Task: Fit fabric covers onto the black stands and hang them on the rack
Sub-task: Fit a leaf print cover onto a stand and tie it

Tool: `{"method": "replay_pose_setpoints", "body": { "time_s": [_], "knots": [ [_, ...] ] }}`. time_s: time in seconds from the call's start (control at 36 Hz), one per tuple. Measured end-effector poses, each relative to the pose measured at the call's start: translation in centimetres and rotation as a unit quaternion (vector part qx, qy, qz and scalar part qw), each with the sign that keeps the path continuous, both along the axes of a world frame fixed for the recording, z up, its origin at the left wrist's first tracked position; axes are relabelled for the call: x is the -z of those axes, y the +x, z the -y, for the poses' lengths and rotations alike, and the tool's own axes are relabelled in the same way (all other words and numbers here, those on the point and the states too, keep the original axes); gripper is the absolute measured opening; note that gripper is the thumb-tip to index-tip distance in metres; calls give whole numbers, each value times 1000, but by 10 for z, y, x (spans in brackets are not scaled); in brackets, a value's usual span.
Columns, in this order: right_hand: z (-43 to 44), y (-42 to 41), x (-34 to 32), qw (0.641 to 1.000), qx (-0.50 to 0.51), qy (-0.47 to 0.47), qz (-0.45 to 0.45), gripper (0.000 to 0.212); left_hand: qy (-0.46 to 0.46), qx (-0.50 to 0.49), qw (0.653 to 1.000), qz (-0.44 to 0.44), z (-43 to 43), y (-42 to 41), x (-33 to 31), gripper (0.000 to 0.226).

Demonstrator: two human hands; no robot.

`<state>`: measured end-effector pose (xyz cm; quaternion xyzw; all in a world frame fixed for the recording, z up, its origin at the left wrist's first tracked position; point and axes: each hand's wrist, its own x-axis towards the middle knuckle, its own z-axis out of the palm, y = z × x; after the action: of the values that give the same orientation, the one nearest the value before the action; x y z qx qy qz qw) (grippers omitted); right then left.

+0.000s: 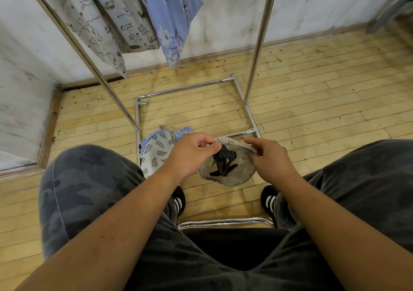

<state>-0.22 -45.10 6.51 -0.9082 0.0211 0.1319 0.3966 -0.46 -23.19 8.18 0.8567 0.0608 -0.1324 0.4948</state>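
left grip [194, 149] pinches black stand [226, 155], whose legs sit inside the open beige cover [237, 179]. right grip [268, 154] grasps the cover's rim. leaf-print covers [156, 152] on floor [312, 111].

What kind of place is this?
Likely a bare spare room or workroom, not a shop: worn plank floor, scuffed white walls, and a chrome garment rack with patterned fabric covers hanging on it.

left grip [194, 150] pinches black stand [226, 154] | right grip [269, 155] holds beige cover [237, 179] rim | rack [260, 44] behind
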Motion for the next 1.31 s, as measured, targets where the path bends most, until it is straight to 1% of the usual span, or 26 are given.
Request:
{"method": "replay_pose_setpoints", "body": {
  "time_s": [0.14, 0.22, 0.28, 0.42, 0.47, 0.56, 0.61, 0.67, 0.92, 1.11, 1.22, 1.31],
  "knots": [
    [1, 0, -3, 998, 49, -16, 20, 29, -9, -25, 1000, 11, 0, 0, -3, 12],
    [4, 2, 1, 997, 65, -32, 33, 20, -10, -38, 999, 18, 0, 1, -3, 12],
    [5, 3, 3, 996, 79, -16, 33, 16, -11, -41, 999, 19, 0, 1, -3, 12],
    [8, 4, 8, 991, 119, 68, 5, 17, -8, -37, 999, 24, 0, 0, -3, 14],
    [8, 4, 9, 990, 112, 89, -2, 13, -7, -35, 999, 24, 0, 0, -2, 14],
    [8, 5, 10, 989, 103, 110, -11, 22, -8, -28, 999, 26, 2, 0, -1, 13],
    [7, 5, 8, 987, 106, 123, -22, 17, -9, -21, 999, 27, 2, -1, 0, 13],
    [7, 4, 7, 984, 107, 138, -27, 18, -8, -11, 999, 29, 3, -1, 1, 14],
    [0, 1, -5, 972, 74, 224, -2, 18, 19, 20, 999, 32, 7, -4, 9, 16],
    [-5, -2, -9, 971, 23, 238, 20, 16, 55, 31, 998, 27, 8, -5, 15, 18],
    [-7, -3, -10, 964, -9, 265, 3, 16, 69, 28, 997, 21, 10, -5, 17, 18],
    [-9, -4, -11, 965, -37, 261, 6, 19, 82, 28, 996, 15, 12, -5, 18, 18]
  ]
}}
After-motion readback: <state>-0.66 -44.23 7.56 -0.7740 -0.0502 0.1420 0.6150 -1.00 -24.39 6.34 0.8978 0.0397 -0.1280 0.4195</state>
